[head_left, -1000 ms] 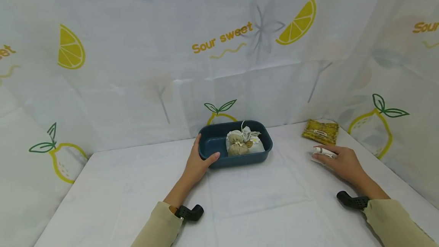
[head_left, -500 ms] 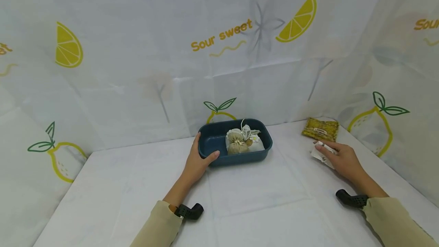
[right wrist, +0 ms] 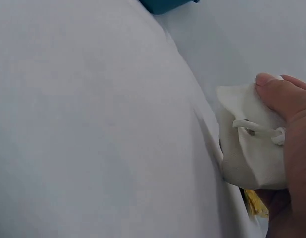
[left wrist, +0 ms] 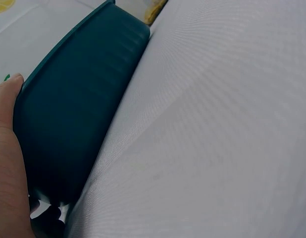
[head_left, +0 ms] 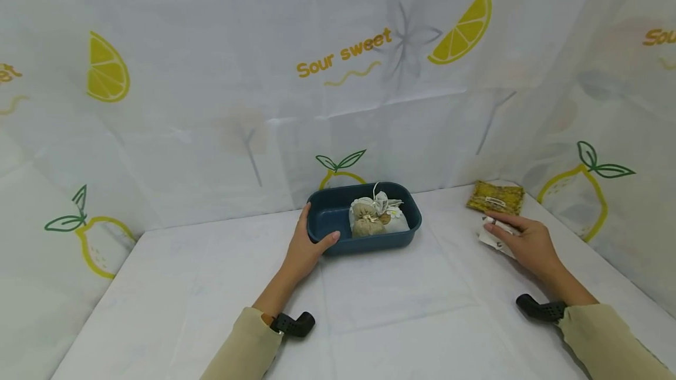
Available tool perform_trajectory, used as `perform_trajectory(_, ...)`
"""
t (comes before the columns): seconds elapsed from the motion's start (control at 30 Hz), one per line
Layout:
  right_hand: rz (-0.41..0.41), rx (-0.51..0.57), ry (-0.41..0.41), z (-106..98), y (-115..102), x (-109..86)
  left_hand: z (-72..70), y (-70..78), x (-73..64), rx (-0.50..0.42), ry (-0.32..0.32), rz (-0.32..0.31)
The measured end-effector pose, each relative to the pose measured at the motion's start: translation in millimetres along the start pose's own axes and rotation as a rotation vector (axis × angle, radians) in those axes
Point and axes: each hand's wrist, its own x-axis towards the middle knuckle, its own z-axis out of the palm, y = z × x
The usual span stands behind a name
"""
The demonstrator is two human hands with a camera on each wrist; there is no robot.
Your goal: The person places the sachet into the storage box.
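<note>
A dark blue rectangular tub [head_left: 380, 245] stands by the back wall, holding a tan drawstring pouch [head_left: 368, 221] and white pouches [head_left: 396, 221] in its right half. My left hand [head_left: 306, 248] grips the tub's left end, thumb over the front rim; the left wrist view shows the thumb along the tub's wall [left wrist: 78, 99]. On the right, my right hand [head_left: 528, 245] pinches a small white cloth pouch [head_left: 493, 238] close over the table. In the right wrist view this pouch [right wrist: 252, 144] shows a white cord, and the thumb lies on its upper edge.
A yellow-brown patterned packet [head_left: 495, 198] with a pale label lies in the back right corner, just beyond my right hand. White cloth covers the table [head_left: 401, 321]. Lemon-printed sheeting [head_left: 211, 133] rises behind it and at both sides.
My right hand has turned the white pouch a little, so more of its flat face shows, and shifted slightly toward the packet. The left hand and tub have stayed in place.
</note>
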Motion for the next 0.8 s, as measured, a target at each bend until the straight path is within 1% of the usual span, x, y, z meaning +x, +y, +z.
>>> perform_trajectory(0.1,-0.012,0.021,-0.009,0.9,-12.2,1.6,0.3,0.2,1.2,-0.006,0.002,0.001)
perform_trajectory(0.17,-0.037,0.053,-0.015,1.7,-23.2,2.8,1.4,0.0,2.5,-0.005,0.002,0.002)
perform_trajectory(0.33,-0.174,0.144,-0.011,8.8,-51.7,6.6,3.1,-0.1,3.2,-0.004,0.0,-0.001)
perform_trajectory(0.43,-0.267,0.159,0.006,16.3,-65.2,12.8,1.5,-0.6,1.8,-0.007,0.004,-0.004)
perform_trajectory(0.53,-0.324,0.148,0.014,21.4,-79.3,20.2,-0.3,-2.3,0.6,-0.004,0.01,-0.006)
perform_trajectory(0.63,-0.357,0.137,0.006,22.2,-94.8,26.4,-0.2,-2.5,0.2,-0.004,0.012,-0.006)
perform_trajectory(0.8,-0.383,0.139,-0.034,23.1,-118.4,37.8,-0.3,-1.3,0.5,0.001,0.013,-0.005)
